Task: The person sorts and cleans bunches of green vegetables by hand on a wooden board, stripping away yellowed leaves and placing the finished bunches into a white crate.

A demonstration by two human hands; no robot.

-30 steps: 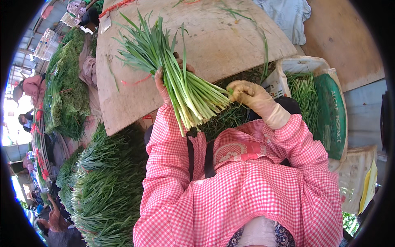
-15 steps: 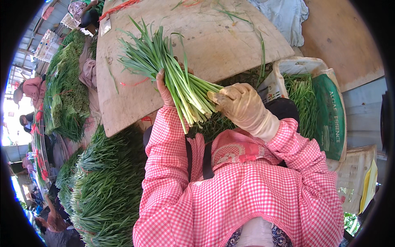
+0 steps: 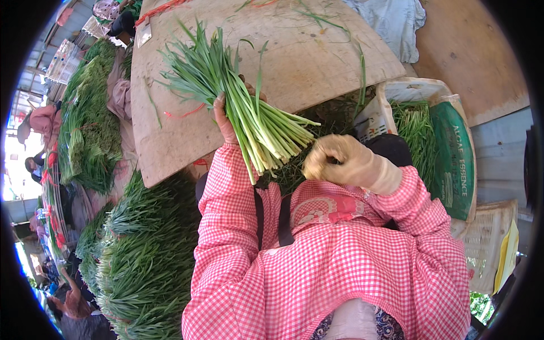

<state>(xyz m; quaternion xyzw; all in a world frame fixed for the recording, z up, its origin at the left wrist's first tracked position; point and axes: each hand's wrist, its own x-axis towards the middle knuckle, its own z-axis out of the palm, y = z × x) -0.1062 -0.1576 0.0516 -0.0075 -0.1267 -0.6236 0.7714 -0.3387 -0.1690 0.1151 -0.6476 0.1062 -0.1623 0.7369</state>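
A bunch of garlic chives (image 3: 263,124) is held in my bare left hand (image 3: 222,118), closed around the middle of the stalks. Its green leaves fan toward the upper left over the board, and the pale cut ends point lower right. Just right of those ends is my right hand (image 3: 350,162), in a dirty cream glove and slightly blurred. Its fingers are curled in toward the thumb, apart from the stalks. Whatever they may pinch is hidden. Dark green scraps (image 3: 292,173) lie below the stalk ends.
The wooden board (image 3: 306,68) ahead carries loose leaves and a red string (image 3: 188,113). At right stands a white crate (image 3: 416,86) with chives and a green bag (image 3: 456,158). Large chive piles (image 3: 147,255) fill the left. Other people (image 3: 45,122) are at the far left.
My right hand has come off the stalk ends and moved down and right, its fingers curling in. The left hand keeps its hold, with the bunch almost in the same place.
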